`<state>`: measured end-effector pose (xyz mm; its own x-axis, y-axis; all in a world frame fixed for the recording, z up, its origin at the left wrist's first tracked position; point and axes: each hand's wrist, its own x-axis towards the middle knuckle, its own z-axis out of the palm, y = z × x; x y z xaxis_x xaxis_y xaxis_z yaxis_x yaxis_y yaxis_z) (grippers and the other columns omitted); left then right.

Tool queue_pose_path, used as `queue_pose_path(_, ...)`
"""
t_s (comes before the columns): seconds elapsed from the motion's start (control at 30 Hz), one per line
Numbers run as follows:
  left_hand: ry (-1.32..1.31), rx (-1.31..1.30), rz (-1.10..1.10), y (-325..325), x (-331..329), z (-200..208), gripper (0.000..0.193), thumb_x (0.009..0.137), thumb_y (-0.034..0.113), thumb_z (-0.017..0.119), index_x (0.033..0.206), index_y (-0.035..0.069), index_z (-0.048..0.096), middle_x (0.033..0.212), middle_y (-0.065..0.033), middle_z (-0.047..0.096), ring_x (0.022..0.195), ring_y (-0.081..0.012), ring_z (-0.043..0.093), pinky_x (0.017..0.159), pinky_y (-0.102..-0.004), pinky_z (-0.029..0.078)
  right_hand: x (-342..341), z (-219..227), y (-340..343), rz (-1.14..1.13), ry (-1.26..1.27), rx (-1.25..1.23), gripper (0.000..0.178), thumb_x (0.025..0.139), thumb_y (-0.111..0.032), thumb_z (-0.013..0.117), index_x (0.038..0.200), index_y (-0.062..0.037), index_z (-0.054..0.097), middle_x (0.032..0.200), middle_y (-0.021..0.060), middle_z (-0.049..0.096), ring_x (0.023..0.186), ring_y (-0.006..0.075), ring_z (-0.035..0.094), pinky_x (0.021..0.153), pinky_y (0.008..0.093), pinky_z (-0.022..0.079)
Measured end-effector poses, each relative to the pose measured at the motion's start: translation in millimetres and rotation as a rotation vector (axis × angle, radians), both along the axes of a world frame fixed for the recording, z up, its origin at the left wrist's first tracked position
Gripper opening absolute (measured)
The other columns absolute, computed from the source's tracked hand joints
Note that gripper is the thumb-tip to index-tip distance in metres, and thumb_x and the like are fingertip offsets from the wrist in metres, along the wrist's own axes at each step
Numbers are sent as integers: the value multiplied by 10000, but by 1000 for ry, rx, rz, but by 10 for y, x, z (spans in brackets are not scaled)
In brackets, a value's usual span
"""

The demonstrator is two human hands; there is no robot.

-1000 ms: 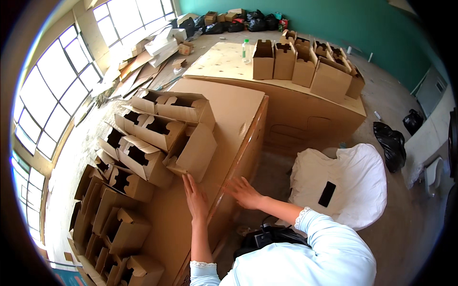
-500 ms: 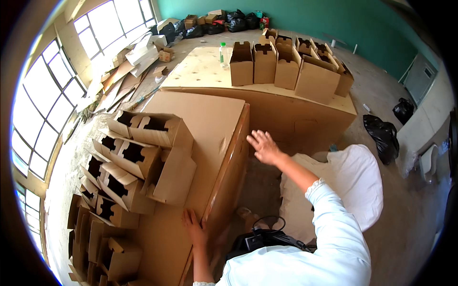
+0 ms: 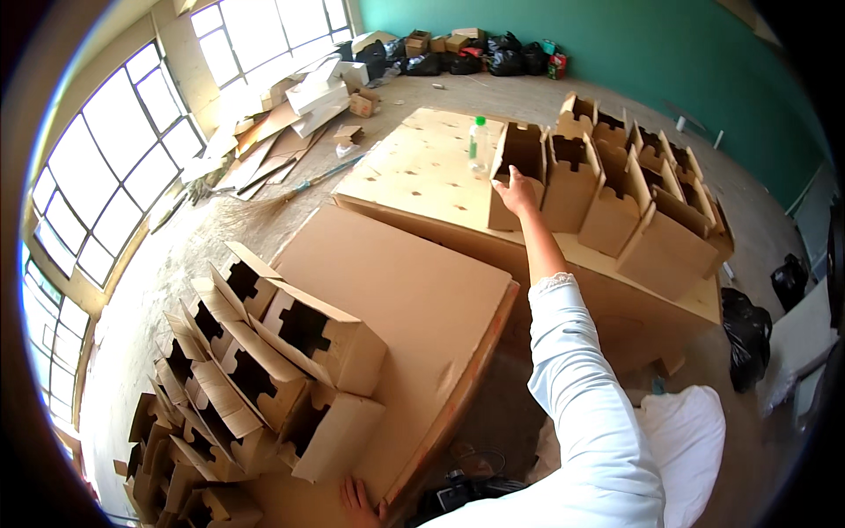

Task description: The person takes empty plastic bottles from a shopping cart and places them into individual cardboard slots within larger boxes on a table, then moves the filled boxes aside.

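Observation:
My right hand (image 3: pixel 519 192) is stretched out to the far table, at the front rim of the leftmost open cardboard box (image 3: pixel 506 214). Its thumb and fingers are apart; whether they touch the rim I cannot tell. More tall open boxes (image 3: pixel 568 189) with notched flaps stand in rows to its right. My left hand (image 3: pixel 359 503) lies flat with fingers spread on the cardboard-covered near table (image 3: pixel 396 282), close to the lower edge of the view. Beside it, on the left, several open boxes (image 3: pixel 343 352) with dark insides are packed together, some tilted.
A clear bottle with a green cap (image 3: pixel 478 145) stands on the far wooden tabletop (image 3: pixel 414 167). A white cloth (image 3: pixel 687 449) lies at the lower right. Black bags (image 3: pixel 746 339) rest on the floor at right; flat cardboard and a broom (image 3: pixel 273 201) lie by the windows.
My right hand has reached forward from the gap between the tables to the leftmost far box. The view has shifted; my left hand still rests on the near table.

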<state>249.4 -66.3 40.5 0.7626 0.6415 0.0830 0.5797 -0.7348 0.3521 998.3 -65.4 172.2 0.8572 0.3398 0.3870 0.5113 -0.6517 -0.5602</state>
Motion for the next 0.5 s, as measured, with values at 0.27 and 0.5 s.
queue_pose_path(0.27,72,36,-2,45,63,-16,634,938,344,545,1422,-38,399,1497,-272,335,1342,-491,336,1110,-571,274,585,-305,473,-222,66,66,368,853,-348,623,889,13,681,942,243,678,894,410,656,769,497,524)
queue_pose_path(0.5,95,25,12,-13,104,128,648,934,373,519,1427,-32,398,1499,-261,339,1359,-471,329,1114,-576,271,350,-250,449,-353,-147,157,308,835,-262,549,773,17,662,812,252,651,806,421,645,696,507,505)
